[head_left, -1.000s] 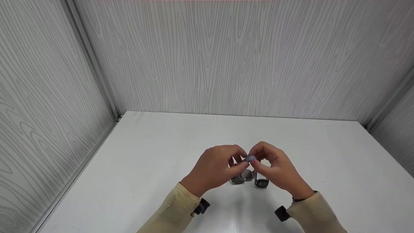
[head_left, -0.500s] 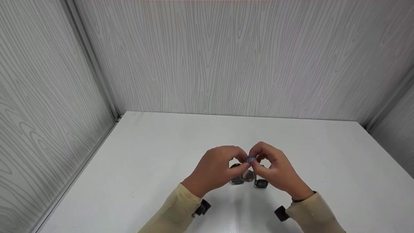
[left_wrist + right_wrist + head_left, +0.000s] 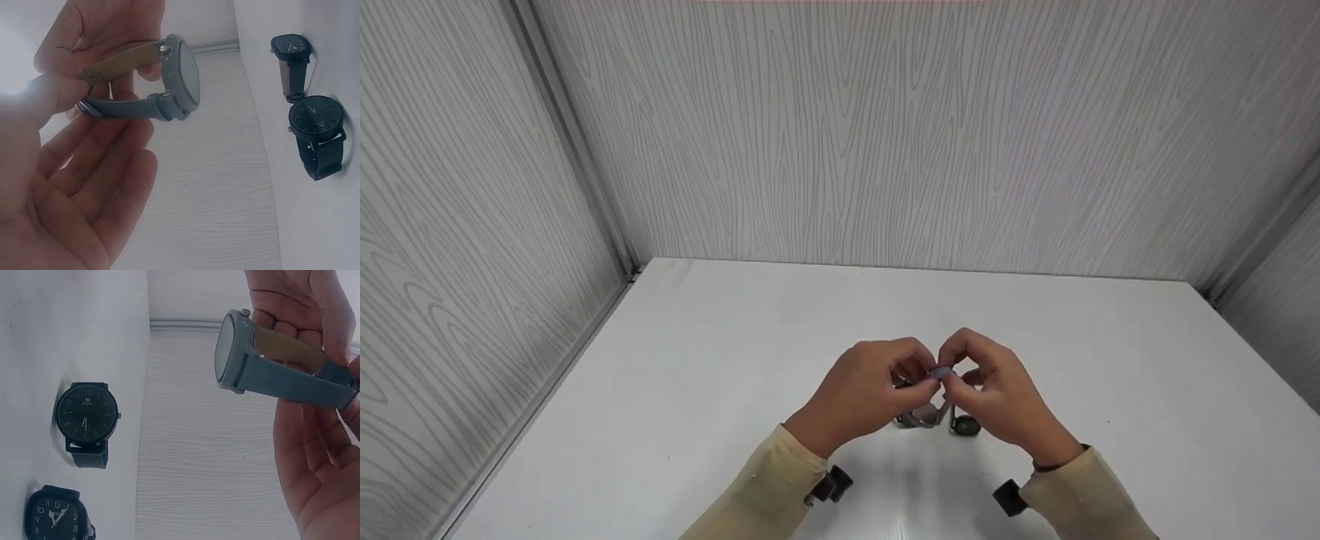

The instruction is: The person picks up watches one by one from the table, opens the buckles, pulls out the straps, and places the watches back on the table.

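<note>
A wristwatch with a blue-grey strap and tan lining hangs in the air, buckle end up and dial down. My left hand pinches the strap's buckle end between thumb and finger. Against it, my right hand pinches the same end, thumb and index bent onto the strap. The silver case swings free below the fingers in the right wrist view. Fingertips partly cover the buckle. In the head view the strap top shows between both thumbs.
On the white table stand two dark watches: a round one and a square-faced one, both close under the hands. Wood-grain panels rise behind and at both sides. Small black cameras sit at each wrist.
The hanging watch has turned, its case now tipped slightly left and lower in the head view. Both hands keep nearly the same place and their pinch on the strap end.
</note>
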Available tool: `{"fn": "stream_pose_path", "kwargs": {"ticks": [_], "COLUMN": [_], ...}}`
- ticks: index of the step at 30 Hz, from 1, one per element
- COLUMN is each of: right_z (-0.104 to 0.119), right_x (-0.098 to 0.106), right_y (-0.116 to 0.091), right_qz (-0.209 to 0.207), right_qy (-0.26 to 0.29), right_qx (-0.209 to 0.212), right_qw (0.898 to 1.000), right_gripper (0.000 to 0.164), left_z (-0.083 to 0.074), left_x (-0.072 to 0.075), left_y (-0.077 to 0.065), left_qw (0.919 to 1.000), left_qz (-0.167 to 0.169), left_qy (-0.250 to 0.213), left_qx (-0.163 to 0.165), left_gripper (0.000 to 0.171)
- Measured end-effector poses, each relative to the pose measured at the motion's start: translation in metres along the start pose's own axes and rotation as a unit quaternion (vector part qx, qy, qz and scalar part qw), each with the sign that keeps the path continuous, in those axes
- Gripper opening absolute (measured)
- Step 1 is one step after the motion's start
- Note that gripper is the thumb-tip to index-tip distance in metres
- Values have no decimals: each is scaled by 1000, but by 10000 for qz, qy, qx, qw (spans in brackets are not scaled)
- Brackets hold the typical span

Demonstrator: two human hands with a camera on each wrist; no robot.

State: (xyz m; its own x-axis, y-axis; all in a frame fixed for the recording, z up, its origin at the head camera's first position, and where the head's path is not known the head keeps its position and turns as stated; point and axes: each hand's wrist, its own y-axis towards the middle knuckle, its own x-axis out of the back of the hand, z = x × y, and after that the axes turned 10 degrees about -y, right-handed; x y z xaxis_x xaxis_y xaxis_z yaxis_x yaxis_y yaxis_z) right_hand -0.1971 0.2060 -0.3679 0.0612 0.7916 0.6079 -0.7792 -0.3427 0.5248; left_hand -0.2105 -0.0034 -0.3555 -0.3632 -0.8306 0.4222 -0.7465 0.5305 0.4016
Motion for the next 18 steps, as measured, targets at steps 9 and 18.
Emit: {"fn": "stream_pose_path", "kwargs": {"ticks": [9, 18], "right_z": [-1, -2], "right_x": [0, 6], "right_y": [-1, 0], "right_qz": [-55, -269], "right_qy": [317, 825], "right_qx": [-48, -303], "right_qw": [9995, 9958], "right_gripper": [22, 17], "left_z": [0, -1], "left_x": [1, 6], "left_y": [0, 0], "left_qw": [9999, 9989], "left_qz": [35, 230], "left_qy": [-102, 401], "left_qx": [-7, 86], "left_gripper": [4, 7]}}
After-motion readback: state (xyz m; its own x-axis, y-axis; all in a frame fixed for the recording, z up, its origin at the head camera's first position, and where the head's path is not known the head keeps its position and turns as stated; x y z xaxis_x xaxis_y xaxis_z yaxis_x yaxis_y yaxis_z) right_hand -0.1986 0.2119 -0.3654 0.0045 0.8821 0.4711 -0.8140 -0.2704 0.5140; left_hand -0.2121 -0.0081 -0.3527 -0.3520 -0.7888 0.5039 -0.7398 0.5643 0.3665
